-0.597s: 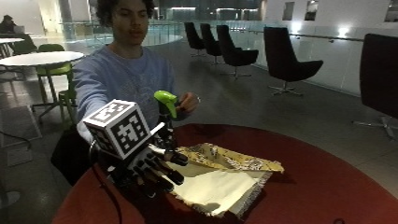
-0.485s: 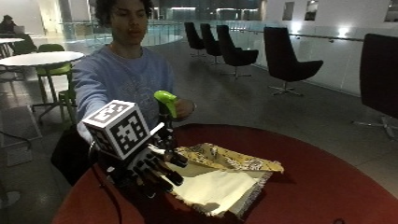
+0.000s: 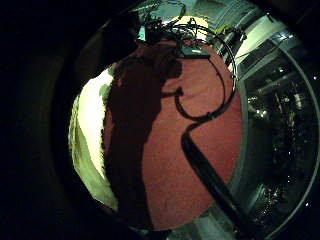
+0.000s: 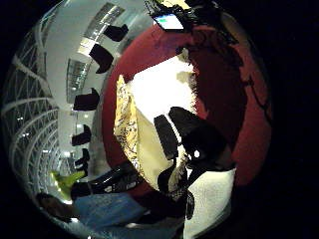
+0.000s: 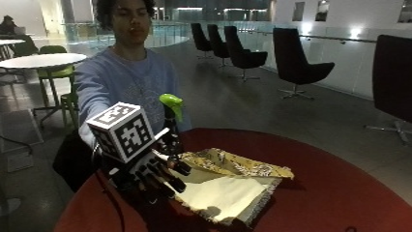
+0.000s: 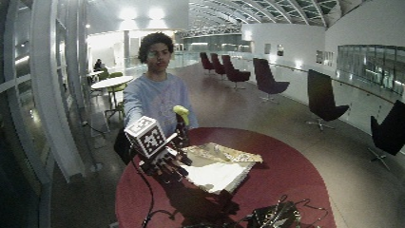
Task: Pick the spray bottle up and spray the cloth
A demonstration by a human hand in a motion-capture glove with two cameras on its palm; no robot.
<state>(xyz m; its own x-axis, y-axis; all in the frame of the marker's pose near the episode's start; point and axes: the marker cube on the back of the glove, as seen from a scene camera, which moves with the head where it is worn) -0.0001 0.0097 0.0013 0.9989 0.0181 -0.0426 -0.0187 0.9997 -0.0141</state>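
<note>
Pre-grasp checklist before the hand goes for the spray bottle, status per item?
1. Spray bottle upright on the red table, green trigger head on top: ok.
2. Cloth laid out on the table beside the bottle: ok.
3. Gloved right hand free, fingers relaxed, nothing held: ok.
4. Hand near the bottle: ok; contact cannot tell.
5. Nozzle direction relative to the cloth: cannot tell.

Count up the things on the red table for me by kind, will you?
Spray bottle: 1
Cloth: 1
Bundle of electronics and cables, at the table's near edge: 1
Total: 3
</note>
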